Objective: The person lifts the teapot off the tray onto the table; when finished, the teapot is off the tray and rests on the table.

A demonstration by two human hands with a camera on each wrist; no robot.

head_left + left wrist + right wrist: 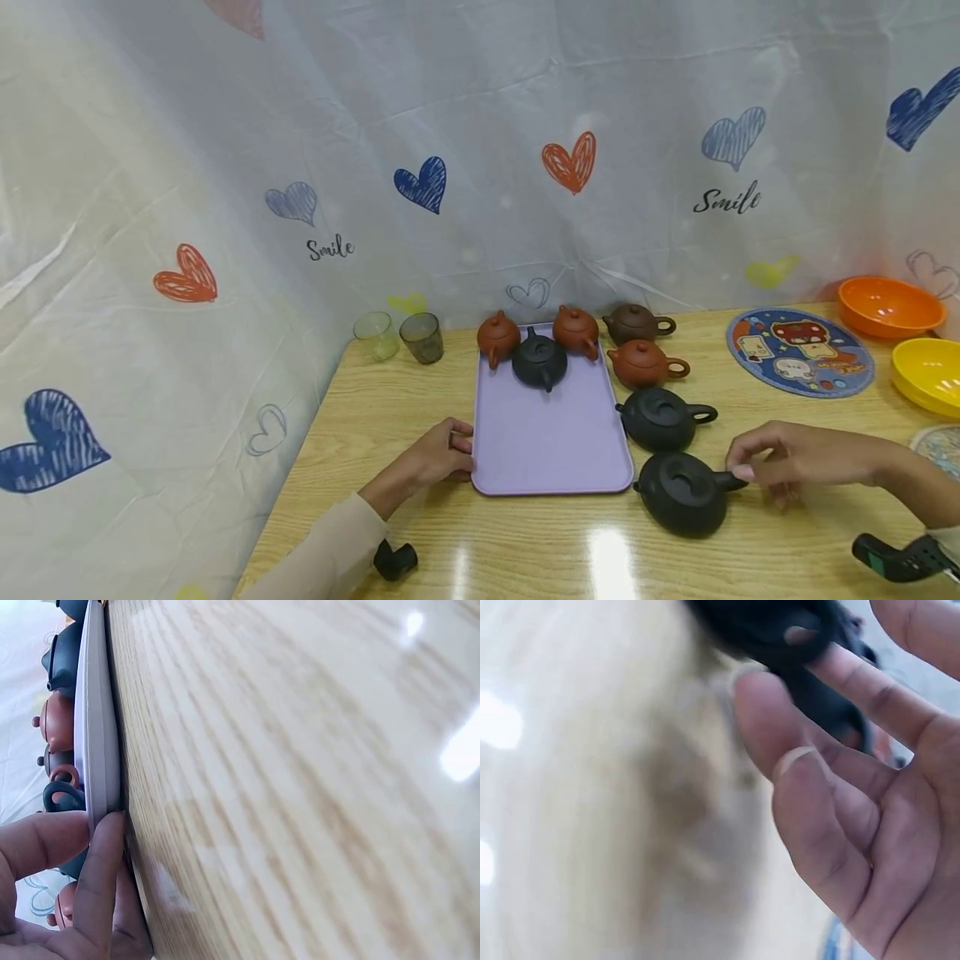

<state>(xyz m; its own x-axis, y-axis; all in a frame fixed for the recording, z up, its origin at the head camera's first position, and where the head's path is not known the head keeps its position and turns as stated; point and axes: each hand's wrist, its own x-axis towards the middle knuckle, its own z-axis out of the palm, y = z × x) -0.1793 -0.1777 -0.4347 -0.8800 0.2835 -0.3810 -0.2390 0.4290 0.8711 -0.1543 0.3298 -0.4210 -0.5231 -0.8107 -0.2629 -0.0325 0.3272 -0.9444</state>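
Note:
At the left edge of the lilac tray point(551, 450), my left hand point(438, 450) pinches the rim; in the left wrist view, thumb and fingers point(97, 877) lie on either side of it. My right hand point(795, 458) holds the nearest black teapot point(682, 496) by its handle, right of the tray's front corner. One finger pokes through the handle loop point(810, 645) in the right wrist view, the other fingers curled below. On the tray's far end stand a smaller black teapot point(540, 362) and two reddish-brown teapots, one point(498, 335) left and one point(576, 329) right.
Behind the held teapot are another black teapot point(660, 419), a reddish-brown one point(645, 364) and a dark brown one point(633, 323). Two glasses point(422, 337) stand at back left. A round blue mat point(798, 383), an orange bowl point(888, 307) and a yellow bowl point(926, 377) lie to the right.

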